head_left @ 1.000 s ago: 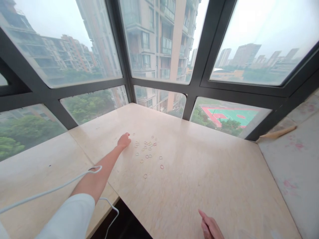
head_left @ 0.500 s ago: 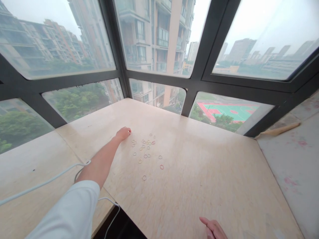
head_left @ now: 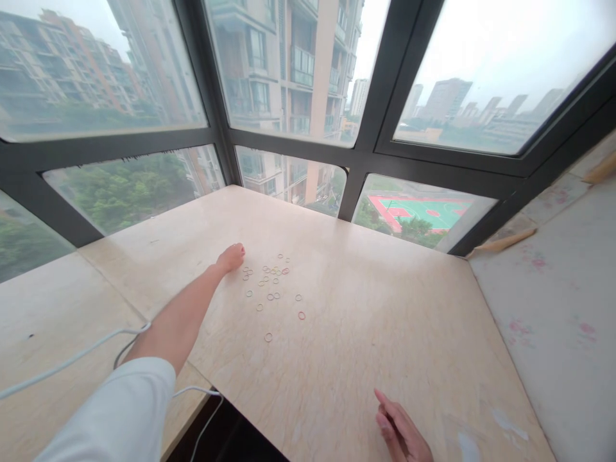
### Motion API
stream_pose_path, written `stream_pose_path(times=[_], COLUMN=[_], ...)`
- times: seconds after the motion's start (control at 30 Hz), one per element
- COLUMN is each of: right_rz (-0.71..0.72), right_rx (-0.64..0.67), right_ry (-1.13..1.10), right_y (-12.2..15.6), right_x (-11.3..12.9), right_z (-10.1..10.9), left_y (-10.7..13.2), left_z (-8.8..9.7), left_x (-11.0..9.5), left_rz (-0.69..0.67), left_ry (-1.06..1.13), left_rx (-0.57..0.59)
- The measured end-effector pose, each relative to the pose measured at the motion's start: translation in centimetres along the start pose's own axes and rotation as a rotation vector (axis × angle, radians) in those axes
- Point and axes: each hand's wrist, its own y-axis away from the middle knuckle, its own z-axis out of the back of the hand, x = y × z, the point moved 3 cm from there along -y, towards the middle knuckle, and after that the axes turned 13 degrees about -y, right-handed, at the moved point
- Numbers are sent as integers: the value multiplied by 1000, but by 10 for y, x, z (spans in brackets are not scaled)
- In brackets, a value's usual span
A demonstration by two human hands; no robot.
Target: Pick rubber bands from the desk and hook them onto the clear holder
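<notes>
Several small thin rings, which look like rubber bands, lie scattered on the pale marble-patterned surface (head_left: 356,301). Most form a loose cluster, with yellow and dark ones among them and a pinkish ring (head_left: 285,271) at its right. Closer to me are a red ring (head_left: 301,312) and a dark ring (head_left: 268,333). My left hand (head_left: 231,257) rests at the cluster's far left, its fingers curled closed; what they hold, if anything, is hidden. At the lower right, apart from the rings, is my right hand (head_left: 403,427), index finger stretched out and nothing visible in it.
Dark-framed windows (head_left: 283,144) border the far side, and a floral wall (head_left: 563,321) rises at the right. A white cable (head_left: 72,361) crosses by my left forearm. A dark gap (head_left: 235,430) opens at the near edge. Clear tape pieces (head_left: 510,423) lie lower right.
The whole view has shifted, moving the scene a little left. My right hand has come further into view from the bottom edge. My left hand stays closed beside the rings.
</notes>
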Motion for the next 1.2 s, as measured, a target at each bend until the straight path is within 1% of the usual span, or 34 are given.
stream_pose_path(times=[0.1,0.17,0.27,0.33,0.4,0.47,0.5,0.57,0.63,0.7,0.8,0.87,0.93,1.07,1.2], right_rz=[-6,-3,19,32,34,21,11,-5,-1,13,45,71,84,70,32], right_rx=[10,58,133,113,81,84,91,97,95,92,97,98,93,73,42], right_ry=[-36,-44,-31,-23,-28,-33,-38,-55,-72,-85,-137,-182,-219,-217,-257], right_y=[-1,-3,-4,-5,-6,-6,-6,-7,-8,-9,-9,-10,-11,-14,-15], right_x=[0,1,5,10,15,21,23,27,30,33,35,36,36,33,27], right_z=[3,5,5,5,4,2,2,2,3,3,4,4,4,3,2], left_y=[5,11,28,45,67,95,110,143,176,207,247,268,283,299,305], left_z=[1,0,-4,-7,-9,-9,-8,-6,-5,-5,-10,-17,-27,-46,-59], left_x=[-29,-58,-116,-161,-206,-249,-269,-307,-340,-367,-397,-411,-419,-426,-426], left_rz=[-21,-62,-166,-260,-355,-460,-532,-660,-761,-874,-1093,-1239,-1335,-1405,-1410], left_ry=[135,248,437,552,650,745,859,986,1002,934,737,592,464,314,257], left_rx=[-40,-56,-38,7,68,141,199,306,390,419,350,308,310,350,353])
